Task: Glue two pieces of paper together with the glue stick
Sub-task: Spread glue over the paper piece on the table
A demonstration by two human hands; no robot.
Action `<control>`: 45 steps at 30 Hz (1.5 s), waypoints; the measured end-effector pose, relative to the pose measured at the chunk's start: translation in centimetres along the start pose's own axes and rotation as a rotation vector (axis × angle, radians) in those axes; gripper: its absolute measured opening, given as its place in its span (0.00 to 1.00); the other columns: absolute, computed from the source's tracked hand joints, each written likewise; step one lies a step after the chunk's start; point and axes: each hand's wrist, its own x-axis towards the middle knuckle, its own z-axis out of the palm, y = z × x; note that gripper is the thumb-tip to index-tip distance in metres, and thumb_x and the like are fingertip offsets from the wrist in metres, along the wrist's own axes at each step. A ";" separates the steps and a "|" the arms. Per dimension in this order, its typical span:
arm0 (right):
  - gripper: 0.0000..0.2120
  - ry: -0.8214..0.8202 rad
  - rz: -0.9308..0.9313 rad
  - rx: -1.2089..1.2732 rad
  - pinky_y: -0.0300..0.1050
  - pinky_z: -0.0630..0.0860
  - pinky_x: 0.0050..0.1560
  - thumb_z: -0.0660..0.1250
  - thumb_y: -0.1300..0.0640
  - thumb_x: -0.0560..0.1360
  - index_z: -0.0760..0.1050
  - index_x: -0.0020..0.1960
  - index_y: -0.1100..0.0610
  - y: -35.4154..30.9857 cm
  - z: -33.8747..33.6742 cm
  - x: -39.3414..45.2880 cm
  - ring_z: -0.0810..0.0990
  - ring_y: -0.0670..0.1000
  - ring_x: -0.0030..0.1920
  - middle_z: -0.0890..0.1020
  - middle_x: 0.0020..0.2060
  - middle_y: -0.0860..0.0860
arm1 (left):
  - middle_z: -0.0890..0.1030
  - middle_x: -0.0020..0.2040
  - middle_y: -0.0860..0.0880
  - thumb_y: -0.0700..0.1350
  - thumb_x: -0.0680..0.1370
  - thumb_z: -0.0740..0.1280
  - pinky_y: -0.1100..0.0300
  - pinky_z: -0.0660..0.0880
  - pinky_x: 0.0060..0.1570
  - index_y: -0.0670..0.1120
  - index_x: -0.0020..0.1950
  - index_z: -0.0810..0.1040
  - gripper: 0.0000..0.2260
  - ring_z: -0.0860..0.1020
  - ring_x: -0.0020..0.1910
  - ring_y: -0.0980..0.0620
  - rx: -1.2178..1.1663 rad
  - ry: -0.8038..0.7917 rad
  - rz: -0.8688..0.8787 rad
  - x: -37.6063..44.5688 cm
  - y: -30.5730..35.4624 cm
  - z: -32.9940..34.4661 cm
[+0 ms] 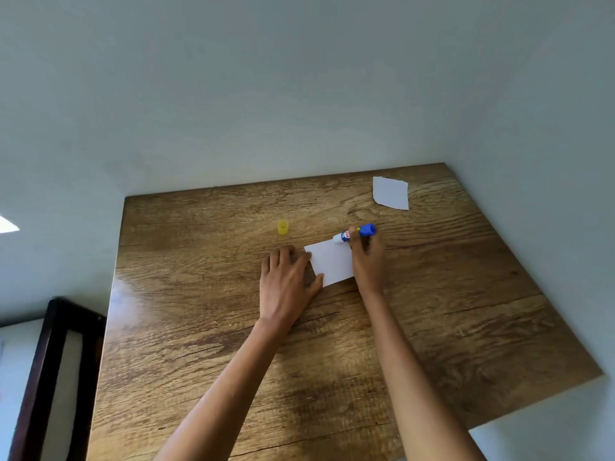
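The paper (331,262) is pinned flat by the open left hand (288,277) against sliding. The glue stick (354,233) is gripped in the right hand (367,261), tip at the paper's far edge.

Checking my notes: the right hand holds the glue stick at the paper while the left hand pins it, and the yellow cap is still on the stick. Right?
Not quite. The head view shows the yellow cap off, standing on the table, left of the glue stick. The rest holds.
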 end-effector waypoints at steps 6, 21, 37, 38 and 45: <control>0.06 0.239 0.126 0.339 0.30 0.72 0.40 0.63 0.53 0.77 0.72 0.48 0.55 -1.5 -0.9 -0.5 0.77 0.40 0.37 0.78 0.39 0.48 | 0.74 0.57 0.41 0.59 0.74 0.61 0.49 0.69 0.56 0.44 0.55 0.73 0.21 0.72 0.54 0.41 0.088 -0.011 -0.019 -0.2 1.0 -0.7; 0.13 0.010 0.305 0.680 0.41 0.79 0.45 0.61 0.53 0.79 0.72 0.55 0.62 -2.7 -0.3 -2.1 0.83 0.48 0.44 0.81 0.47 0.56 | 0.78 0.61 0.46 0.50 0.78 0.50 0.45 0.44 0.70 0.49 0.53 0.80 0.19 0.72 0.66 0.47 -0.022 -0.031 0.163 -3.3 4.5 -1.5; 0.05 -0.251 0.119 0.435 0.26 0.72 0.38 0.61 0.53 0.78 0.73 0.44 0.48 -3.1 0.3 -0.2 0.77 0.37 0.36 0.77 0.37 0.45 | 0.71 0.69 0.42 0.57 0.80 0.51 0.39 0.46 0.69 0.41 0.69 0.68 0.26 0.66 0.71 0.44 0.118 -0.149 0.169 -3.0 4.4 -0.9; 0.04 -0.264 0.104 0.410 0.28 0.72 0.39 0.62 0.53 0.78 0.73 0.44 0.49 -2.9 0.4 -0.4 0.77 0.38 0.37 0.77 0.37 0.46 | 0.73 0.68 0.43 0.57 0.79 0.51 0.39 0.52 0.69 0.41 0.68 0.71 0.26 0.68 0.70 0.45 0.136 -0.145 0.161 -3.1 4.4 -0.9; 0.05 -0.338 -0.029 0.193 0.29 0.70 0.35 0.64 0.52 0.77 0.71 0.43 0.50 -2.9 2.1 -1.0 0.75 0.38 0.32 0.77 0.33 0.45 | 0.75 0.65 0.40 0.55 0.76 0.55 0.41 0.41 0.70 0.42 0.59 0.74 0.21 0.69 0.69 0.42 0.097 -0.024 0.140 -3.0 2.7 -1.2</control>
